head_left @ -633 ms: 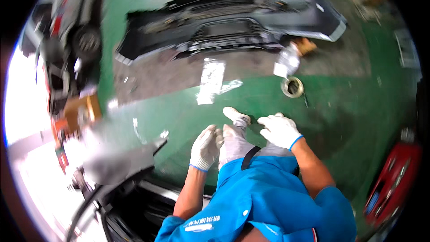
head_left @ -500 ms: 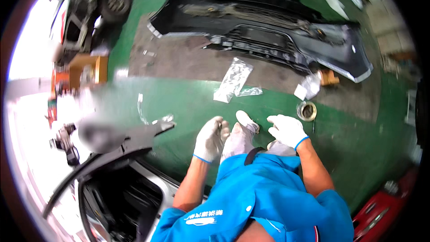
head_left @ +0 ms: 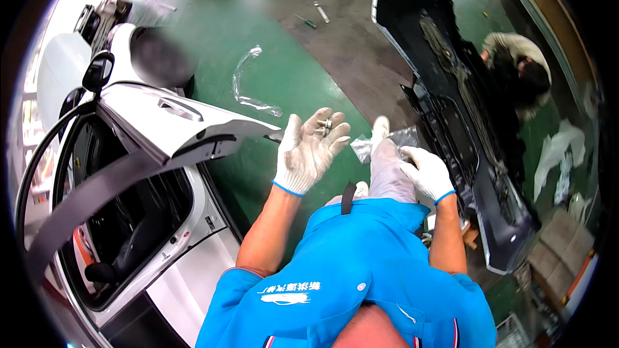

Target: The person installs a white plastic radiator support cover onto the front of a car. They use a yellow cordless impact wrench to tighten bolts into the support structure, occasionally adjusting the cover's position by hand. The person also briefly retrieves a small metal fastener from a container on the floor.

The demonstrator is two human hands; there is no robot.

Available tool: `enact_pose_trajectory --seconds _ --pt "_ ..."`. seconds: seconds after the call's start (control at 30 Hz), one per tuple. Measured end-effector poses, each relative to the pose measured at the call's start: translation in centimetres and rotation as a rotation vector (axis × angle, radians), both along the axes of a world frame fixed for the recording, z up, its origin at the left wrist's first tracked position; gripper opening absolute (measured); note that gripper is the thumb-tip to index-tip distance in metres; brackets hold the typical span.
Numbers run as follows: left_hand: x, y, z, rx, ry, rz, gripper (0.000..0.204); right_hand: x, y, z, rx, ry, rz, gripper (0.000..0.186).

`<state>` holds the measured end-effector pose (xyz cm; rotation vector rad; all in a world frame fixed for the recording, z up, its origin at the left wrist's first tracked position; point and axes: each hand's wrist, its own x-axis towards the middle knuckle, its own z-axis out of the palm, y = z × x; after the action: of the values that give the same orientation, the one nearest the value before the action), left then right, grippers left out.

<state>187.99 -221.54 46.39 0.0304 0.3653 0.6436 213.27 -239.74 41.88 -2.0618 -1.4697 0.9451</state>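
Your left hand (head_left: 306,154), in a white knit glove with a blue cuff, is turned palm up, its fingers slightly curled and parted rather than pinching. Small metal bolts (head_left: 325,127) lie across those fingers; you cannot tell their exact number. Your right hand (head_left: 429,174), gloved alike, is held back up beside your right leg, thumb apart from bent fingers; its palm is hidden, so you cannot tell whether it holds anything.

Near your forward shoe (head_left: 381,127) lies a clear plastic bag (head_left: 404,136), by the near end of the brown floor mat (head_left: 348,51). Toward that mat's left edge are a green-handled screwdriver (head_left: 306,21) and a wrench (head_left: 321,13). A black bumper (head_left: 458,116) stretches along its right side, with a person (head_left: 519,71) crouching beyond.

Left of your left hand, an open car door (head_left: 219,122) reaches out from the white car (head_left: 200,270). Past the door's outer edge, a strip of clear plastic (head_left: 238,84) lies bent on the green floor (head_left: 284,71).
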Motion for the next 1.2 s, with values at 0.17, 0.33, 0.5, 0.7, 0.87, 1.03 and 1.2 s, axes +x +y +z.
enact_pose_trajectory --seconds 0.17,0.33,0.5,0.7,0.87,1.03,1.2 --pt "2.5 9.8 -0.2 -0.031 -0.067 0.079 0.058 3.7 16.2 -0.6 0.030 0.036 0.126 0.040" --pt "2.6 19.3 0.7 0.012 -0.074 0.248 0.044 4.0 35.5 2.8 0.068 -0.075 0.453 0.033" --pt "0.9 27.7 2.2 -0.018 0.017 0.510 0.034 0.8 53.7 5.7 0.079 -0.137 0.806 0.036" --pt "-3.6 40.0 0.4 -0.133 -0.039 0.762 0.032 -6.7 73.3 1.1 -0.062 0.025 1.001 0.041" --pt "-9.2 53.7 -3.5 -0.141 0.065 0.807 0.034 -2.2 85.2 -17.4 -0.094 0.036 0.699 0.041" --pt "-16.1 68.6 -0.8 -0.028 0.154 0.726 0.030 18.0 83.7 -33.0 -0.140 -0.614 1.089 0.017" --pt "-22.0 81.3 0.1 -0.005 0.372 0.764 0.025 9.7 91.3 -27.3 -0.603 -0.667 1.363 0.021"
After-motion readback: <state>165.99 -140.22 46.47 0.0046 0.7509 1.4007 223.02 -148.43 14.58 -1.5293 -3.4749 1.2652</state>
